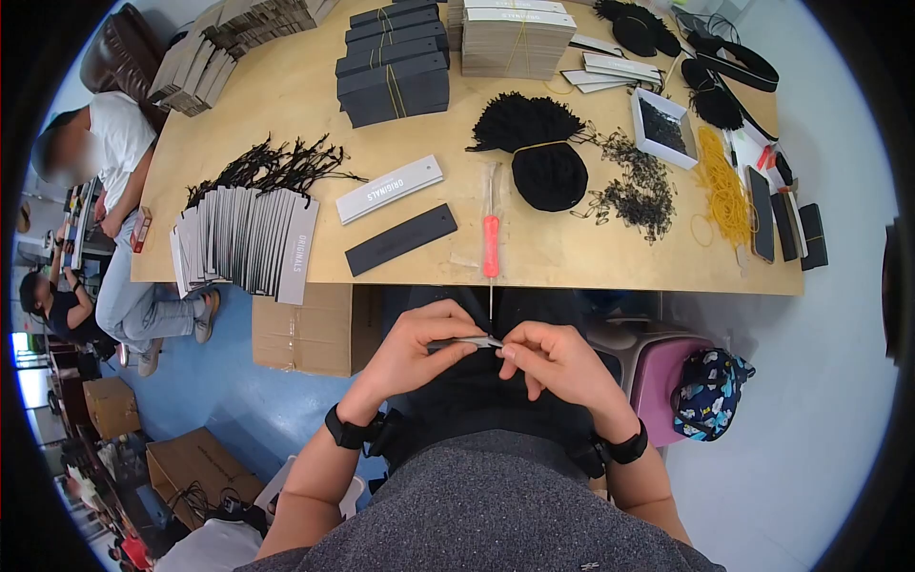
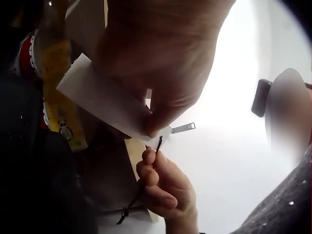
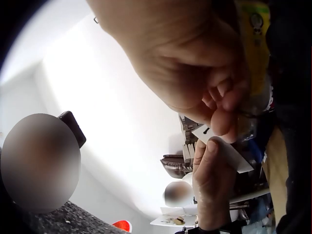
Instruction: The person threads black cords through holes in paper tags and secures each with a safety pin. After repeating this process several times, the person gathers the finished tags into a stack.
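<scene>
My left hand (image 1: pixel 419 348) pinches a narrow hang tag (image 2: pixel 105 100) between thumb and fingers, above my lap at the table's front edge. In the left wrist view the tag's pale face shows, and a small metal tab (image 2: pixel 184 128) sticks out past its end. My right hand (image 1: pixel 558 362) pinches a thin black cord (image 2: pixel 159 144) close to that end of the tag. The cord's knotted tail (image 2: pixel 125 213) hangs below the right fingers. In the right wrist view the tag (image 3: pixel 238 158) has a dark spot near its end, and the left thumb lies on it.
On the table (image 1: pixel 410 262), a red-handled tool (image 1: pixel 491 246) points over the front edge. Around it lie a light tag (image 1: pixel 391 189), a dark tag (image 1: pixel 401 239), a row of corded tags (image 1: pixel 243 243), black cord bundles (image 1: pixel 550 176), small pins (image 1: pixel 639 186) and yellow rubber bands (image 1: pixel 721 186).
</scene>
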`<state>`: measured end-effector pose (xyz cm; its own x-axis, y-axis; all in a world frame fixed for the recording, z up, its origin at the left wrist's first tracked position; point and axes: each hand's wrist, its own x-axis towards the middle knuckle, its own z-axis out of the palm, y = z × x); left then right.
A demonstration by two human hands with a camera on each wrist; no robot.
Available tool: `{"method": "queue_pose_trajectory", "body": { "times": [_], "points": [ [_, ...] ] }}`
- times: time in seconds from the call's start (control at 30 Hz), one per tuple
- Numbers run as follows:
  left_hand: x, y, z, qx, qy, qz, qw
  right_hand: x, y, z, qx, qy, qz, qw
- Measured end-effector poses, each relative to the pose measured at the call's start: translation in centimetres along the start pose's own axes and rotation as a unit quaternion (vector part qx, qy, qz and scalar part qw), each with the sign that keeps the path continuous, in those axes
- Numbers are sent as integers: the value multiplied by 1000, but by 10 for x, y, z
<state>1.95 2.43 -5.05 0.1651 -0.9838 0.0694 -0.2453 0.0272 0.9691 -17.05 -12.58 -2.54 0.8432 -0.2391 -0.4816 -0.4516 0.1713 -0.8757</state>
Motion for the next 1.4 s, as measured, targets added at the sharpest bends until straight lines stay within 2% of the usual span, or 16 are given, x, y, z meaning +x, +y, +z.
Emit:
{"method": "queue_pose_trajectory", "body": {
  "times": [0.13,0.2,0.23,0.3,0.43,0.53,0.57,0.63,0.7,0.77,0.83,0.93,1.03,1.2,1.27,1.4],
  "points": [
    [-5,13,2,-62,26,-66,996,-6,-10,2,30,-29,-13,999],
    [-7,21,-1,-61,36,-82,994,-9,-18,1,2,36,-59,998],
    [-7,25,-3,-61,36,-82,994,-9,-20,1,2,35,-59,998],
    [-3,33,-8,-21,8,-52,998,-8,-23,1,15,88,-158,983],
    [0,36,-7,-16,6,-40,999,-3,-25,0,-83,45,-189,978],
    [-1,36,-8,-13,1,-35,999,4,-20,4,-81,66,-197,975],
    [-2,38,-9,-14,-2,-70,997,4,-21,3,-82,64,-198,975],
    [-4,37,-9,-14,-2,-108,994,1,-22,-1,209,-6,-93,973],
    [-6,32,-7,-133,10,-103,986,1,-18,-4,273,-39,-100,956],
    [-5,29,-10,-144,4,-108,984,-1,-14,-9,398,-179,-65,897],
    [-5,28,-13,-155,0,-112,982,-5,-17,-10,364,-191,-57,910],
    [-3,31,-16,-188,9,-142,972,-7,-26,-7,127,-32,-96,987],
    [-3,34,-19,-168,1,-123,978,-2,-26,1,99,51,-172,979],
    [-2,37,-20,-150,-5,-113,982,2,-29,3,93,89,-190,973],
    [-2,37,-22,-122,-18,-100,987,4,-31,-1,99,62,-118,986],
    [0,37,-23,-85,-49,-78,992,11,-24,-5,58,3,-67,996]
  ]
}}
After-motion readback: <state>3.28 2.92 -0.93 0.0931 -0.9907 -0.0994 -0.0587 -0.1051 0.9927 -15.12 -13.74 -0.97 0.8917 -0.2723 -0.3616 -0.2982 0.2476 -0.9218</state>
